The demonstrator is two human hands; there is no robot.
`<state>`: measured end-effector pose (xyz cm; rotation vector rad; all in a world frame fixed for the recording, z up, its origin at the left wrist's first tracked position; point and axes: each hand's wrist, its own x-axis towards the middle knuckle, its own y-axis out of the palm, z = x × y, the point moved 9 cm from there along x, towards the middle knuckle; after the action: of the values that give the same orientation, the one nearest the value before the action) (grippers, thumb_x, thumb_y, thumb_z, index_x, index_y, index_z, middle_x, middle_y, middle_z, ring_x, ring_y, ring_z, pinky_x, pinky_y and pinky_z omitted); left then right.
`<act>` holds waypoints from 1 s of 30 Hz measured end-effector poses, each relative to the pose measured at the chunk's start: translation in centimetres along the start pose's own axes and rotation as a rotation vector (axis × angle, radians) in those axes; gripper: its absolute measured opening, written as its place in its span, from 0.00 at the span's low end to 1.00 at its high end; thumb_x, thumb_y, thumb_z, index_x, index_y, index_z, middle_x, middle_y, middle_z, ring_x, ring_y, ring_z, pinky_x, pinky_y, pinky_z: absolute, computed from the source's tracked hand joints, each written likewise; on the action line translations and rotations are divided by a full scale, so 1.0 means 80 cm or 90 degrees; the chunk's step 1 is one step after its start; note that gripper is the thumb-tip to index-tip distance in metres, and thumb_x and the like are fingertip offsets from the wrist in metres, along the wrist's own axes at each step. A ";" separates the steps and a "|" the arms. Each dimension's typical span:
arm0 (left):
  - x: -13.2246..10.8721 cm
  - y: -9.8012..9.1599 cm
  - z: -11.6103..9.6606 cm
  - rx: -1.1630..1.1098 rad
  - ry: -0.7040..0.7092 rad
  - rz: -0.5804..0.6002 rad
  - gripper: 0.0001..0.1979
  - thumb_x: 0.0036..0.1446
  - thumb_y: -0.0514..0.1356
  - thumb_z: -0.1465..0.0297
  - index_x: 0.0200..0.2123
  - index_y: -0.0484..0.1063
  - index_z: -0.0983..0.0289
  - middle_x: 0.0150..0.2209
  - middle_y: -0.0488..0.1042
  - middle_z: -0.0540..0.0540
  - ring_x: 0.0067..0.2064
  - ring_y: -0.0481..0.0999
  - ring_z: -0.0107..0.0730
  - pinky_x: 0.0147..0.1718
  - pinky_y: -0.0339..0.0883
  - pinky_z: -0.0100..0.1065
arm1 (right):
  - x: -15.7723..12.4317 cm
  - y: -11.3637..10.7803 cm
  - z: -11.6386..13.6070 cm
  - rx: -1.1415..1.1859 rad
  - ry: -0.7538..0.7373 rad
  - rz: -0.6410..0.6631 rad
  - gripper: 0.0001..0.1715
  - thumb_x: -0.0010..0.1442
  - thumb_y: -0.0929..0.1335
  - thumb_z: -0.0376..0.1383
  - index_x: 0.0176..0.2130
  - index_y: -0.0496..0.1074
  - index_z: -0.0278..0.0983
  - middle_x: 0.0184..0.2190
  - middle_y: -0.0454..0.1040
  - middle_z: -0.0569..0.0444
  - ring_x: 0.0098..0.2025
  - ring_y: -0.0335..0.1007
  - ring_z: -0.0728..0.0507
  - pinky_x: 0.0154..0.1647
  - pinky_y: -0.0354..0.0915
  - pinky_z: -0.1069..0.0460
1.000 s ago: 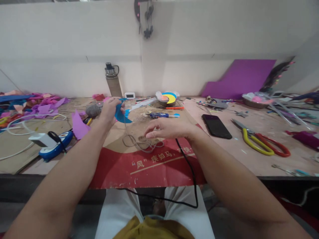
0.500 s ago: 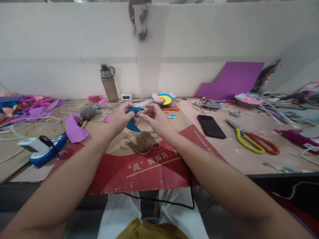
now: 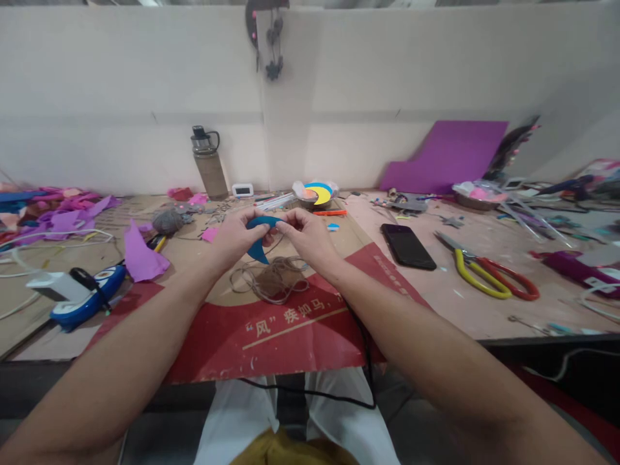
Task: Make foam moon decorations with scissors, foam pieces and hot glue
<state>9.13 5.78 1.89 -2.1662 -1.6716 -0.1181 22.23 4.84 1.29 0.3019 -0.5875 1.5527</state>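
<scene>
A blue crescent-shaped piece (image 3: 258,250), looking like felt, is held up over the table between both hands. My left hand (image 3: 238,234) is closed on its left side, thumb on the near face. My right hand (image 3: 308,236) pinches the crescent's upper right tip between thumb and fingers. Below the hands, a loose tangle of thin beige cord (image 3: 271,282) lies on the red and brown paper sheet (image 3: 300,345). A strand of it seems to run up toward the fingers. Whether either hand also grips the cord is hidden.
To the right lie a black phone (image 3: 408,246) and scissors (image 3: 484,266) with yellow and red handles. At left are a purple felt scrap (image 3: 144,254), a grey yarn ball (image 3: 167,222) and a blue power strip (image 3: 87,300). A bottle (image 3: 210,169) stands behind.
My right hand has closed in on the crescent's upper tip and now pinches it; earlier its fingers were at the cord beside it. The crescent has tilted slightly, and the view has shifted a little.
</scene>
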 end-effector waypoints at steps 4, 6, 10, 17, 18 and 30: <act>0.003 -0.001 0.008 -0.008 0.006 0.003 0.07 0.49 0.61 0.70 0.33 0.71 0.64 0.23 0.74 0.50 0.24 0.74 0.30 0.24 0.68 0.30 | 0.002 0.005 -0.007 0.013 0.004 0.027 0.11 0.55 0.70 0.42 0.34 0.69 0.37 0.30 0.74 0.56 0.31 0.66 0.49 0.34 0.60 0.52; 0.003 -0.001 0.009 0.014 0.013 0.009 0.07 0.49 0.61 0.70 0.34 0.70 0.64 0.23 0.74 0.50 0.25 0.74 0.30 0.25 0.68 0.30 | 0.002 0.004 -0.008 0.002 -0.001 0.021 0.11 0.54 0.71 0.42 0.33 0.69 0.37 0.29 0.73 0.57 0.31 0.66 0.49 0.34 0.60 0.52; 0.003 0.003 0.010 0.038 0.007 0.029 0.11 0.48 0.63 0.71 0.36 0.70 0.64 0.24 0.75 0.50 0.26 0.75 0.31 0.28 0.70 0.33 | 0.001 -0.001 -0.006 -0.026 0.000 0.002 0.10 0.56 0.69 0.40 0.28 0.67 0.37 0.25 0.70 0.58 0.27 0.62 0.50 0.30 0.57 0.53; 0.009 0.007 0.030 -0.077 -0.067 0.063 0.17 0.44 0.67 0.68 0.39 0.71 0.65 0.31 0.76 0.53 0.28 0.75 0.30 0.30 0.70 0.33 | 0.003 -0.009 -0.015 0.021 0.064 -0.030 0.10 0.54 0.70 0.39 0.27 0.67 0.37 0.23 0.69 0.58 0.27 0.61 0.50 0.31 0.57 0.52; 0.011 0.007 0.033 -0.076 -0.068 0.070 0.16 0.44 0.68 0.68 0.37 0.71 0.64 0.31 0.77 0.53 0.29 0.75 0.30 0.29 0.70 0.32 | 0.003 -0.012 -0.016 0.030 0.078 -0.043 0.10 0.54 0.70 0.39 0.27 0.67 0.37 0.23 0.68 0.59 0.27 0.60 0.50 0.30 0.57 0.52; 0.020 -0.001 0.050 -0.033 -0.049 0.100 0.12 0.46 0.68 0.65 0.34 0.77 0.63 0.28 0.77 0.53 0.31 0.75 0.32 0.34 0.69 0.33 | 0.000 -0.016 -0.034 0.218 0.154 -0.081 0.14 0.50 0.73 0.43 0.26 0.67 0.38 0.22 0.63 0.61 0.23 0.54 0.52 0.26 0.51 0.54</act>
<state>8.78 8.66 -1.27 -2.3587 -1.5479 -0.0340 23.91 6.23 -0.73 0.3947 -0.1095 1.5349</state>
